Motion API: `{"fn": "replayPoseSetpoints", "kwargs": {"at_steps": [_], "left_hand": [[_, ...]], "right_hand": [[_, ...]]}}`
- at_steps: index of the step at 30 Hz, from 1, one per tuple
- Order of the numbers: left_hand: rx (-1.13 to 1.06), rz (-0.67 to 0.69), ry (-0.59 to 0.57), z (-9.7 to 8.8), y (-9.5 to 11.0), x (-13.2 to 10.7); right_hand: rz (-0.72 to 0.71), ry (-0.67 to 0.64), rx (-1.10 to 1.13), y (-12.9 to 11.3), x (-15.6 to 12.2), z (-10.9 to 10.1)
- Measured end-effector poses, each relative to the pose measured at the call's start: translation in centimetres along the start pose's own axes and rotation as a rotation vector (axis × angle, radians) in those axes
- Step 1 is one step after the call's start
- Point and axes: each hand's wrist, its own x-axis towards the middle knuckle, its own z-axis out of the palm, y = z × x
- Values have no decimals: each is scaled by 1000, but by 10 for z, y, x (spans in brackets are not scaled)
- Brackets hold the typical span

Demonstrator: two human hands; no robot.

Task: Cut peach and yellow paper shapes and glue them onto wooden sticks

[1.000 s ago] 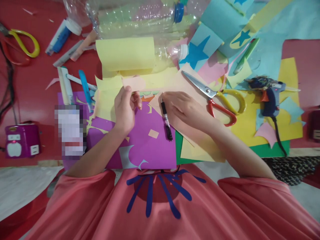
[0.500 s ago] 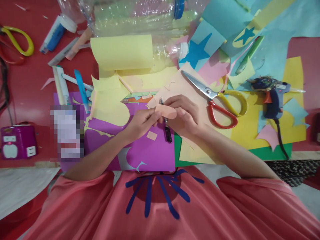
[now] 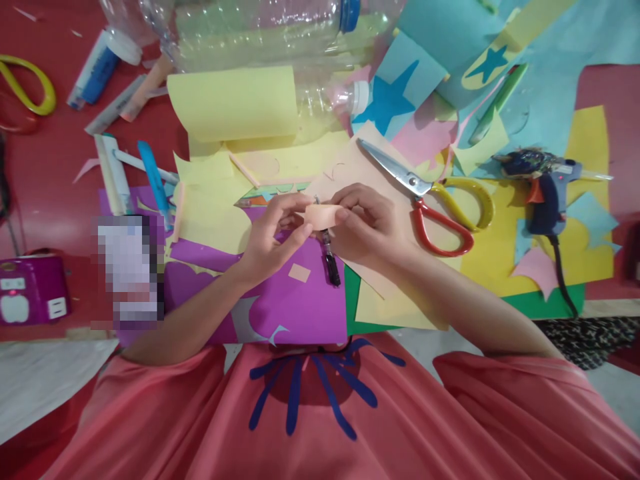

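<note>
Over the purple sheet (image 3: 320, 307), a small peach paper strip (image 3: 321, 217) is held between my two hands and bows into a curve. My right hand (image 3: 367, 220) pinches its right end between thumb and fingers. At the left end, the thumb and fingertips of my left hand (image 3: 275, 233) close around the strip's edge. A pen (image 3: 330, 263) lies just below the strip, its upper part partly covered. A small peach paper rectangle (image 3: 299, 273) rests on the purple sheet. Right of my right hand lie large scissors (image 3: 417, 190) with red and yellow handles, blades spread.
A glue gun (image 3: 547, 200) with its cord lies on yellow paper at right. Plastic bottles (image 3: 250, 33) and a yellow paper roll (image 3: 233, 103) fill the back. Cutters and markers (image 3: 155, 177), a phone-like blurred object (image 3: 127, 267) and a purple box (image 3: 33, 290) stand at left.
The peach strip has gone from flat to curved. My left hand has shifted left and its fingers have spread from a tight pinch. The view has moved slightly, shifting the table items left.
</note>
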Motion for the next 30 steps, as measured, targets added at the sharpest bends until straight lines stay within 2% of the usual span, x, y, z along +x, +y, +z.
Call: {"fn": "replayPoseSetpoints", "kwargs": {"at_steps": [6,11,14,19,24,27,30], "left_hand": [[-36,-13,-8,3,5,-1],[55,-79,-123,1,12,0],[152,-37,-207,0,15,4],[215,38,-230,1,17,7],[245,-7,-172,2,17,5],[222,-30,-81,2,17,5],[160,-86,30,2,16,6]], "right_hand": [[100,15,119,4,-1,2],[58,1,160,8,1,1],[38,-3,168,8,2,0],[77,-16,165,4,3,-2],[95,27,155,4,5,-3],[46,67,160,8,5,-3],[15,47,114,10,2,-4]]}}
